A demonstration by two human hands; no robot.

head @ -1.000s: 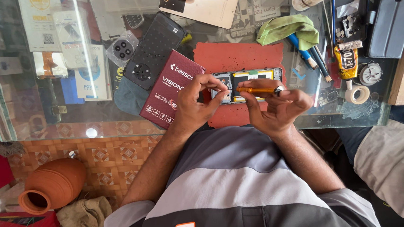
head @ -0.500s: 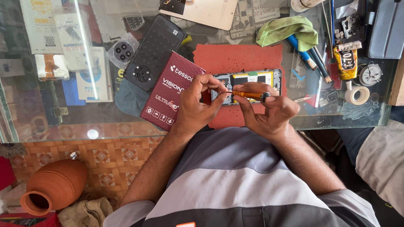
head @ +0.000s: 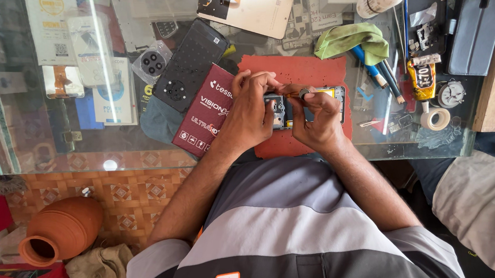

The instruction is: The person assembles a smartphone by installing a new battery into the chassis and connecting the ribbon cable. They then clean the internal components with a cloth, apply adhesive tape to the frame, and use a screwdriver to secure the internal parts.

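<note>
Two bare hands of yours meet over the opened phone body with its exposed black and yellow insides (head: 314, 103), which lies on the red rectangular work mat (head: 304, 73) at the near middle of the glass counter top (head: 84, 145). Your left hand (head: 249, 107) is curled closed over the left end of the phone, fingers pressing down on it and the thumb against its near edge. Your right hand (head: 316, 117) is closed too, pinching a small orange-handled screwdriver (head: 300, 94) between thumb and fingertips, its tip down on the phone just beside the left hand's fingers.

Touching the mat's left edge, and partly under your left wrist, lies a dark red cardboard box (head: 202, 115). Left of that sits a black dotted phone back cover (head: 189, 65), tilted. Beyond the mat lies a detached white phone panel with orange flex cable (head: 245, 5). To the mat's upper right a crumpled green cloth (head: 350, 39) rests over blue-handled tools (head: 374, 72); further right are a yellow glue tube (head: 423, 79) and a small roll of pale tape (head: 436, 118). On the floor at lower left stands a brown clay pot (head: 61, 230), and a grey-sleeved arm of another person (head: 481, 196) shows at the right edge
</note>
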